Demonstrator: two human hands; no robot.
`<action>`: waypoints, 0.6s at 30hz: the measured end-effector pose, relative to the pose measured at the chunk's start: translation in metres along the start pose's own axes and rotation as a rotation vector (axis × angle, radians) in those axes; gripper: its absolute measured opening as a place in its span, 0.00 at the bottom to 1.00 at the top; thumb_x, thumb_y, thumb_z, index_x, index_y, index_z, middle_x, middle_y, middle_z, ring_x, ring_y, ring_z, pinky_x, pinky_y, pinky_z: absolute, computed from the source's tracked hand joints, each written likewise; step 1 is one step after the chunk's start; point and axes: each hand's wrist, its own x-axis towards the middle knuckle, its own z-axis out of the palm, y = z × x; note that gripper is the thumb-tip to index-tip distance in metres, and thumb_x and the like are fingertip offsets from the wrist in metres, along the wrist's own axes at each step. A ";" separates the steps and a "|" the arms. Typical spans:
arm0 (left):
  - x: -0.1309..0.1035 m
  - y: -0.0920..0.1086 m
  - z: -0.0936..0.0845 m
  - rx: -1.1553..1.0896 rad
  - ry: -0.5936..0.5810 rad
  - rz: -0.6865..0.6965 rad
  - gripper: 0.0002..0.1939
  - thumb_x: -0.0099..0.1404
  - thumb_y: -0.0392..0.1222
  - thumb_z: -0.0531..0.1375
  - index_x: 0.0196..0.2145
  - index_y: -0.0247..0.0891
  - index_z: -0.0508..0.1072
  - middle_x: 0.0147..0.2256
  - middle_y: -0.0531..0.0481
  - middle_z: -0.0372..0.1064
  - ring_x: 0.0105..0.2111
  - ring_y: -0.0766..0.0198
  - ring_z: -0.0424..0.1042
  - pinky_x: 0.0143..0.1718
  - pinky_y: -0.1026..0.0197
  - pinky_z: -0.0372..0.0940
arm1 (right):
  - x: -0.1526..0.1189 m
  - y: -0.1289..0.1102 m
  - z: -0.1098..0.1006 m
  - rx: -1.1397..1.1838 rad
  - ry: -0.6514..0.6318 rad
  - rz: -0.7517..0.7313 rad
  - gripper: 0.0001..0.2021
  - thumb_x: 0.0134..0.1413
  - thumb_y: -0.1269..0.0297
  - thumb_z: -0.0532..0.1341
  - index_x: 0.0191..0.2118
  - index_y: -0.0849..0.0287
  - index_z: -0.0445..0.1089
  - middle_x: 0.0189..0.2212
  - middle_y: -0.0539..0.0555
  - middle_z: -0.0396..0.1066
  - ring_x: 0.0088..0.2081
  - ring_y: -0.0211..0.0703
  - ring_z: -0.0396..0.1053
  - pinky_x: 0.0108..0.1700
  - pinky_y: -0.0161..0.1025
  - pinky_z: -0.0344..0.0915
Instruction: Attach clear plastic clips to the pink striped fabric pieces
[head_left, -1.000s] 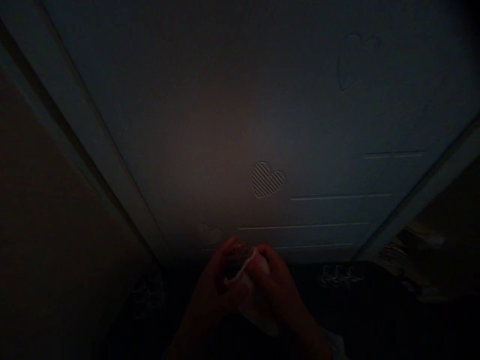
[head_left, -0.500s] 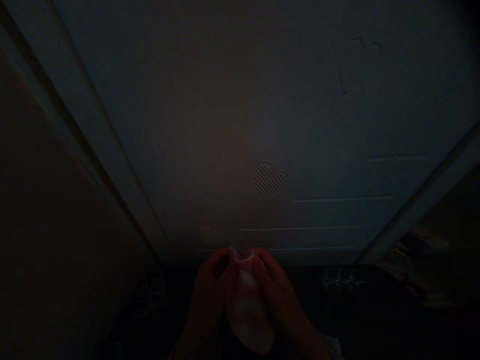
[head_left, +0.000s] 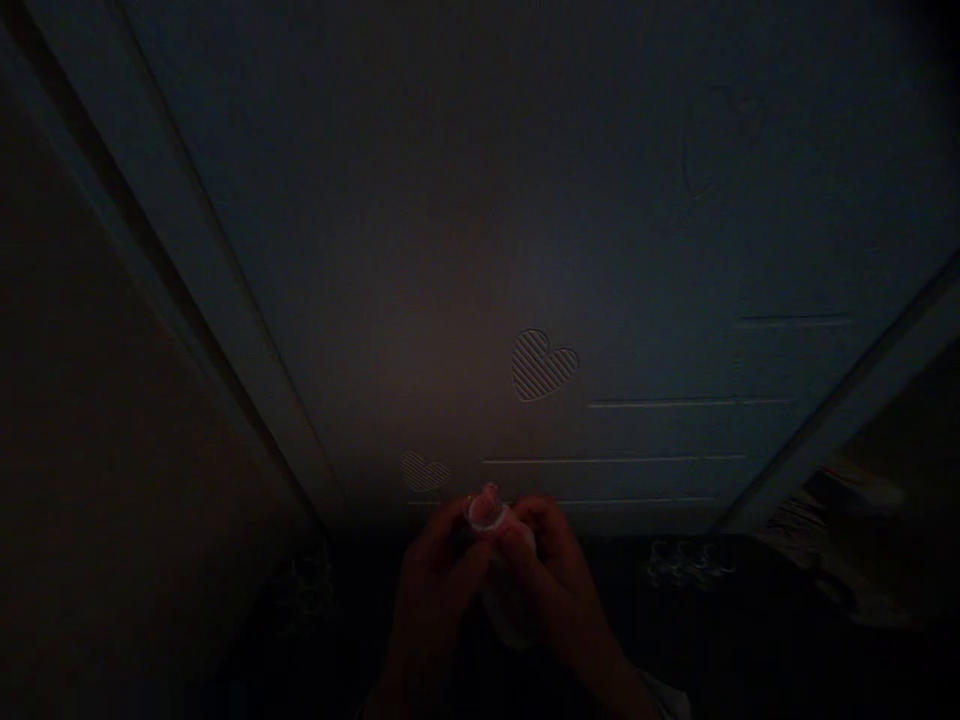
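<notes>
A pink-and-white striped sock (head_left: 514,605) hangs between my two hands at the bottom middle of the dim view. Its rim is partly bunched, and a pinkish fold sticks up at the top. My left hand (head_left: 439,570) pinches the left side of the opening between thumb and fingers. On the other side, my right hand (head_left: 551,565) grips the sock's edge with its thumb lying across the cloth. The lower part of the sock is dark and partly covered by the right hand.
A pale panel (head_left: 412,250) with embossed hearts and lines fills the background. A brownish surface (head_left: 112,450) lies at the left. Below is a dark surface with light scroll patterns (head_left: 686,562). Indistinct items (head_left: 847,510) lie in the shade at the right.
The sock has been gathered up in my fingers, so less of it hangs below. Its opening has tilted and narrowed, and my hands have moved slightly.
</notes>
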 end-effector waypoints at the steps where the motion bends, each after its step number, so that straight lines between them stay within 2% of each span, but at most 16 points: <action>1: 0.001 -0.001 0.000 -0.030 -0.017 -0.008 0.13 0.55 0.41 0.67 0.40 0.45 0.80 0.43 0.51 0.80 0.46 0.56 0.75 0.49 0.59 0.67 | 0.001 0.000 0.000 0.001 0.003 -0.020 0.15 0.53 0.48 0.64 0.32 0.55 0.70 0.25 0.47 0.67 0.27 0.38 0.62 0.29 0.34 0.61; 6: 0.002 -0.003 0.002 -0.102 -0.004 -0.085 0.16 0.51 0.40 0.71 0.40 0.43 0.80 0.41 0.49 0.80 0.45 0.56 0.77 0.48 0.59 0.69 | 0.000 0.000 -0.001 0.038 -0.027 -0.043 0.13 0.54 0.49 0.64 0.34 0.53 0.72 0.28 0.48 0.72 0.29 0.39 0.65 0.32 0.34 0.63; 10: 0.004 -0.005 0.000 -0.135 -0.029 -0.079 0.13 0.51 0.39 0.71 0.37 0.42 0.80 0.37 0.50 0.80 0.39 0.58 0.78 0.41 0.62 0.70 | -0.001 0.000 -0.003 0.025 -0.045 -0.080 0.09 0.58 0.54 0.62 0.34 0.52 0.74 0.31 0.49 0.74 0.33 0.41 0.69 0.36 0.35 0.65; 13: 0.005 -0.007 -0.001 -0.145 -0.018 -0.074 0.12 0.51 0.38 0.71 0.36 0.42 0.80 0.36 0.50 0.80 0.38 0.59 0.77 0.40 0.63 0.70 | -0.001 -0.001 -0.003 0.032 -0.041 -0.146 0.07 0.59 0.57 0.62 0.34 0.52 0.74 0.32 0.50 0.74 0.35 0.42 0.70 0.38 0.36 0.65; 18: 0.005 -0.006 0.000 -0.133 -0.015 -0.062 0.10 0.51 0.36 0.70 0.33 0.42 0.80 0.34 0.51 0.80 0.36 0.60 0.76 0.39 0.63 0.70 | 0.002 -0.002 0.002 0.055 0.068 -0.190 0.05 0.53 0.60 0.65 0.30 0.53 0.71 0.28 0.48 0.69 0.31 0.41 0.67 0.34 0.36 0.64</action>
